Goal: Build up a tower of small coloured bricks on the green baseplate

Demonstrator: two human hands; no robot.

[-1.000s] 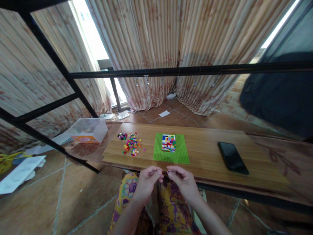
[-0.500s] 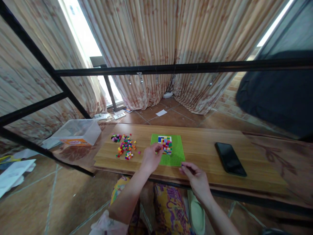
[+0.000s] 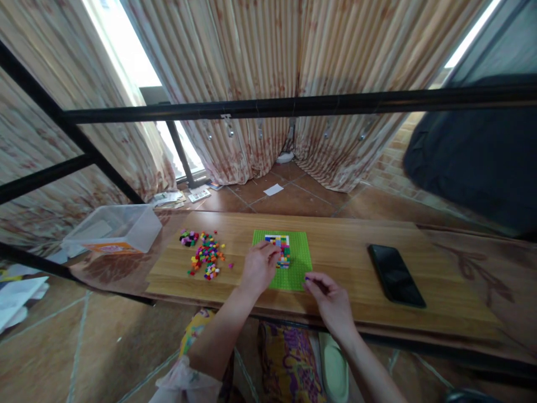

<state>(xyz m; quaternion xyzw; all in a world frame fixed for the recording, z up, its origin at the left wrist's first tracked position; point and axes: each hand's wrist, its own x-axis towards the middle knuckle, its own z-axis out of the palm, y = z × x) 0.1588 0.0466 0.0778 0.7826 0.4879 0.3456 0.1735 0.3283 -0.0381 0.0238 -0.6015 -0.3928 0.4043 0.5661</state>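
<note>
Brick build (image 3: pixel 286 254) partly behind left hand (image 3: pixel 259 267)

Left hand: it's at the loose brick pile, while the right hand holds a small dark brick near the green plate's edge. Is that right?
Not quite: the head view shows the left hand at the built bricks on the green plate. The right hand does hold a small dark brick near the plate's edge.
</note>
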